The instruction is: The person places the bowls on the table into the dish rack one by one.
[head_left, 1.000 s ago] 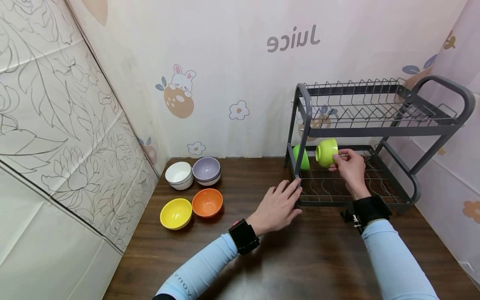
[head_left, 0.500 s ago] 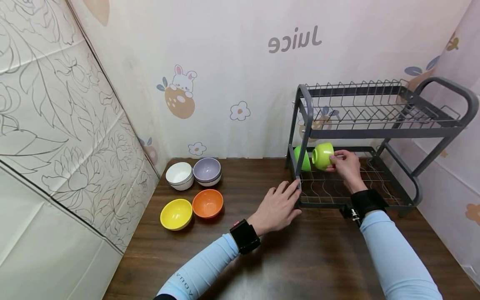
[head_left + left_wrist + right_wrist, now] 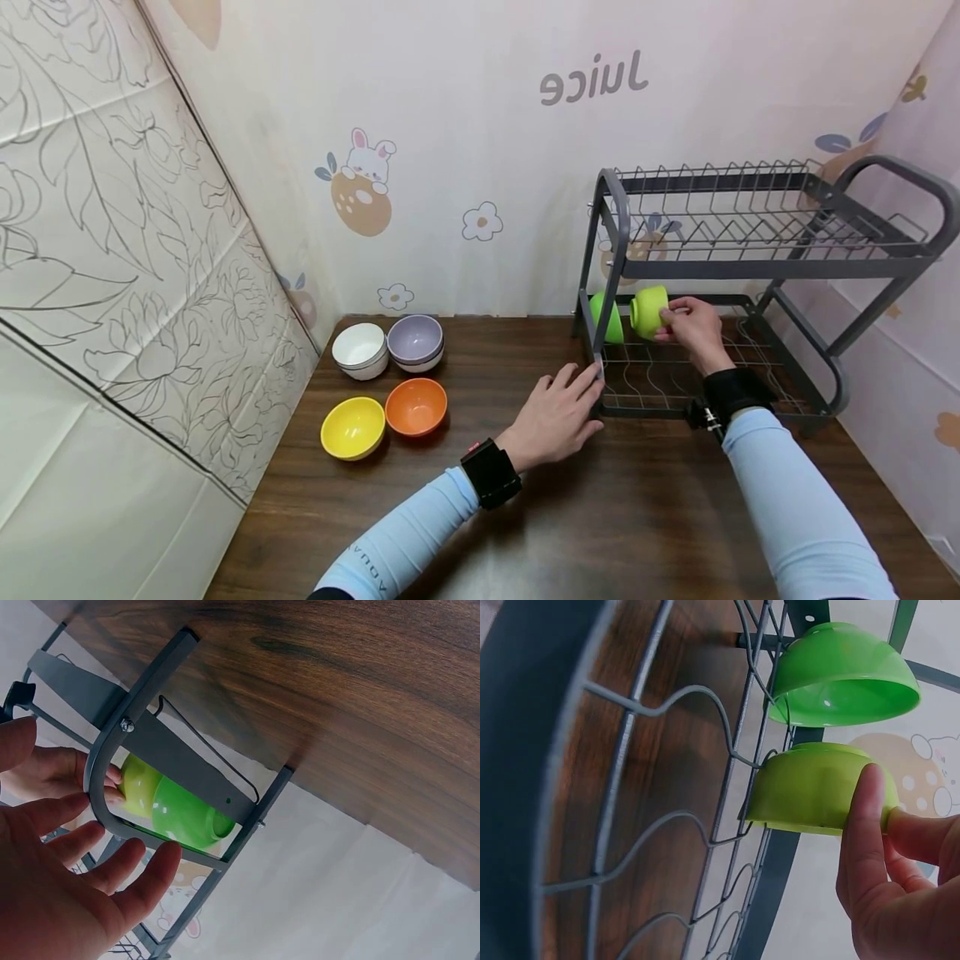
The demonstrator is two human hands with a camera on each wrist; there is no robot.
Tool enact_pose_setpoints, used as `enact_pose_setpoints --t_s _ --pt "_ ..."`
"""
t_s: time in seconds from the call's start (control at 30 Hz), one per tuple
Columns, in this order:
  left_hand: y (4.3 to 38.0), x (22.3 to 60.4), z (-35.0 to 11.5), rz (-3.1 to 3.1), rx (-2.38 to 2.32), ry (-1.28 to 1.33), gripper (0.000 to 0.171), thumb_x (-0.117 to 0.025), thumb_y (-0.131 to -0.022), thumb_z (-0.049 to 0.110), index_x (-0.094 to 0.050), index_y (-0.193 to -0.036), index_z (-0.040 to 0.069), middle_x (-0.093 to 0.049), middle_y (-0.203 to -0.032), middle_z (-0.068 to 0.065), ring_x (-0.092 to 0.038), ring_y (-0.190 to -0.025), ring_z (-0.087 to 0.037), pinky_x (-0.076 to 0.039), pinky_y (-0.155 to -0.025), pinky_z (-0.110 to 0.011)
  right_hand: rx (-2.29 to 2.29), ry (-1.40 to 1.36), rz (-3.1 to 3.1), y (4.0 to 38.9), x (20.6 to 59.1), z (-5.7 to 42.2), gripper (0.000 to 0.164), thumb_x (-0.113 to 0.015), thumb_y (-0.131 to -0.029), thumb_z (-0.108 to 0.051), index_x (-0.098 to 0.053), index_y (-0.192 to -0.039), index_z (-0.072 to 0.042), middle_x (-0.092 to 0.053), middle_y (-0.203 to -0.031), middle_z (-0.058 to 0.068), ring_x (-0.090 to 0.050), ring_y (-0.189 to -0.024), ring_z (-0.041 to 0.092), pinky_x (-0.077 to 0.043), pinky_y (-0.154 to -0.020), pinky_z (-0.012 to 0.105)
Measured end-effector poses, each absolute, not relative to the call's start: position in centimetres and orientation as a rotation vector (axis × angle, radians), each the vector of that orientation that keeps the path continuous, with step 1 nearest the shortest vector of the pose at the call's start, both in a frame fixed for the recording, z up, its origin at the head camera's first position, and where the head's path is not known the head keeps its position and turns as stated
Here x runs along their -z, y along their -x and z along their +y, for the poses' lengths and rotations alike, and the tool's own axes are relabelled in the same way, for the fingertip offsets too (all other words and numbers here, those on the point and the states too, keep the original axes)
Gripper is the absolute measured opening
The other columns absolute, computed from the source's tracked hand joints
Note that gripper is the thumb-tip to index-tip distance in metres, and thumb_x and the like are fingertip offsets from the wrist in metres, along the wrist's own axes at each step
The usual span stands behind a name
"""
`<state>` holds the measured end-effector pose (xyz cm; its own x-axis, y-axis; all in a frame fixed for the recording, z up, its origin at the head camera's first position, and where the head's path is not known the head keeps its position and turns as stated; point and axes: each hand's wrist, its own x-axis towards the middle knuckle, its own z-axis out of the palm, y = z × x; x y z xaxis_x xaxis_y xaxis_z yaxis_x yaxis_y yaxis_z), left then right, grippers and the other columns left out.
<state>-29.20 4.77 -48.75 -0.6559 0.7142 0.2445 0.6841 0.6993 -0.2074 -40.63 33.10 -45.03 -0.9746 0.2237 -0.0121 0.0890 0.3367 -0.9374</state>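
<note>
Lime-green bowl [image 3: 649, 313] is sitting sideways within the lower tier [image 3: 645, 412] of a grey dish rack [image 3: 772, 268], just beside a bright green bowl [image 3: 840, 656], and the right hand [image 3: 693, 329] is pinching it between thumb and fingers. The left hand [image 3: 555, 417] is touching the rack's left end, its fingers loosely extended. Well to the left, a yellow bowl [image 3: 352, 429], an orange bowl [image 3: 416, 407], stacked white bowls [image 3: 360, 346] and a purple bowl [image 3: 415, 337] are standing on the wooden table [image 3: 600, 517].

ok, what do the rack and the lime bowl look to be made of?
Rack: likely metal, satin grey coating; slim wires, a shiny bolt.
Lime bowl: glossy plastic or glazed ceramic, can't tell which; smooth surface, bright highlights.
</note>
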Motion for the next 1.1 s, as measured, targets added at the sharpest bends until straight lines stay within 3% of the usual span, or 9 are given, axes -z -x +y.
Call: enact_pose_setpoints --t_s 0.33,0.83,1.1 --pt "29.25 48.67 4.96 -2.610 -0.125 1.100 0.066 -0.051 -0.106 0.059 -0.047 -0.159 0.020 -0.026 -0.172 -0.001 -0.035 -0.143 -0.024 -0.048 -0.097 -0.039 -1.594 0.269 -2.561 41.01 44.68 33.14 0.039 -0.056 -0.109 -0.014 -0.049 -0.138 0.011 -0.056 -0.111 0.026 -0.071 -0.065 0.009 -0.062 -0.068 0.030" --pt "29.28 48.93 5.07 -2.605 -0.113 1.110 0.067 -0.053 -0.105 0.059 -0.047 -0.159 0.019 -0.027 -0.171 -0.003 -0.038 -0.143 -0.026 -0.048 -0.097 -0.039 -1.322 0.254 -2.648 41.41 44.65 32.66 0.030 -0.059 -0.106 -0.011 -0.056 -0.126 0.010 -0.069 -0.096 0.027 -0.073 -0.062 0.019 -0.060 -0.058 0.032" --pt "29.28 48.91 5.09 -2.597 -0.111 1.104 0.066 -0.052 -0.105 0.059 -0.048 -0.158 0.019 -0.027 -0.171 -0.003 -0.037 -0.143 -0.025 -0.049 -0.097 -0.039 -1.272 0.229 -2.664 41.26 44.37 32.49 0.031 -0.058 -0.106 -0.011 -0.056 -0.126 0.012 -0.065 -0.103 0.030 -0.073 -0.063 0.020 -0.059 -0.056 0.030"
